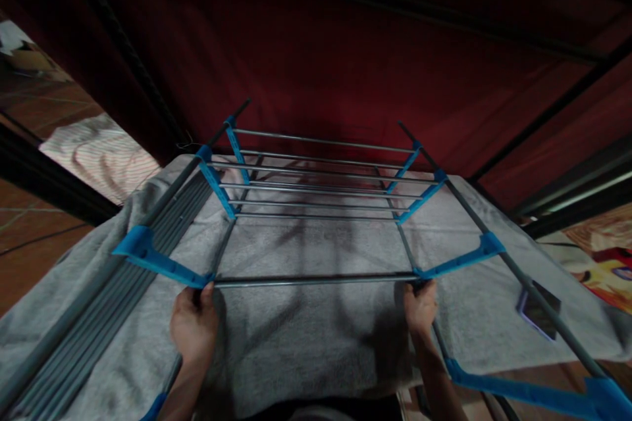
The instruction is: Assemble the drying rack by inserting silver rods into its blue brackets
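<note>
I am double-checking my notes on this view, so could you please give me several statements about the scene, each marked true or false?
1. The left hand grips the rack beside a blue bracket. True.
2. The right hand is lifted clear of the rack. False: it grips the rack at the right end of the near crossbar.
3. Several grey rods run side by side on the left. True.
4. The fabric behind the rack is bright green. False: it is dark red.
5. The dark phone-like slab lies on the left of the scene. False: it lies on the grey blanket at the right, partly hidden by a rail.
</note>
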A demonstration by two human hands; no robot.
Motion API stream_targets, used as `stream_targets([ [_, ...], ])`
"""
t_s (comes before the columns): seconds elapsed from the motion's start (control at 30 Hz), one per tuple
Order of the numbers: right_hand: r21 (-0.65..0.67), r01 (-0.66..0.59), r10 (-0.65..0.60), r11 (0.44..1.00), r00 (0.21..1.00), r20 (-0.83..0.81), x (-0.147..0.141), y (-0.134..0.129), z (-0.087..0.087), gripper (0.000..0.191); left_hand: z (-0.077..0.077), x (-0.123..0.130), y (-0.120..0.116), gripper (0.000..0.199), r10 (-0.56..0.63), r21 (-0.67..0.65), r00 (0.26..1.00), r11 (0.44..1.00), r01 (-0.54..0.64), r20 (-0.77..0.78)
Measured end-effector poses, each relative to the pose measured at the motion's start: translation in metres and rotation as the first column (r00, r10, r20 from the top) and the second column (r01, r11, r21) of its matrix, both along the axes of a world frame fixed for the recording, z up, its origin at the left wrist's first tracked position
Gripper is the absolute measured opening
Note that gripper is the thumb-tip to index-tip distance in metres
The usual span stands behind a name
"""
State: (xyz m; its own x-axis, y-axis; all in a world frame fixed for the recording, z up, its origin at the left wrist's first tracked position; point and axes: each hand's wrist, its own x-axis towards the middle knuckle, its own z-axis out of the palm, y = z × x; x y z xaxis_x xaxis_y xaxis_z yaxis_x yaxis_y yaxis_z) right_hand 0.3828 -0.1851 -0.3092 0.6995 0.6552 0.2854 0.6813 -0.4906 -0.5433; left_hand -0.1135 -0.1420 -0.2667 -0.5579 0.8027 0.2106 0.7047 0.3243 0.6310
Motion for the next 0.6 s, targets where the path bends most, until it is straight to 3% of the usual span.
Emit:
stream_targets([
  [0.3,0.017,-0.004,0.004,1.000,1.000,-0.009,-0.0053,0.0000,0.0019,0.049,-0.0034,0.0024,0.0013,0.041,0.018,0.005,0.999,1.000,-0.018,-0.046],
  [0.6,0.043,-0.081,0.084,0.996,0.994,-0.072,0.0013,-0.0031,0.0010,0.060,-0.0016,0.0053,-0.0024,0.045,-0.022,-0.086,0.988,0.996,0.009,-0.155],
])
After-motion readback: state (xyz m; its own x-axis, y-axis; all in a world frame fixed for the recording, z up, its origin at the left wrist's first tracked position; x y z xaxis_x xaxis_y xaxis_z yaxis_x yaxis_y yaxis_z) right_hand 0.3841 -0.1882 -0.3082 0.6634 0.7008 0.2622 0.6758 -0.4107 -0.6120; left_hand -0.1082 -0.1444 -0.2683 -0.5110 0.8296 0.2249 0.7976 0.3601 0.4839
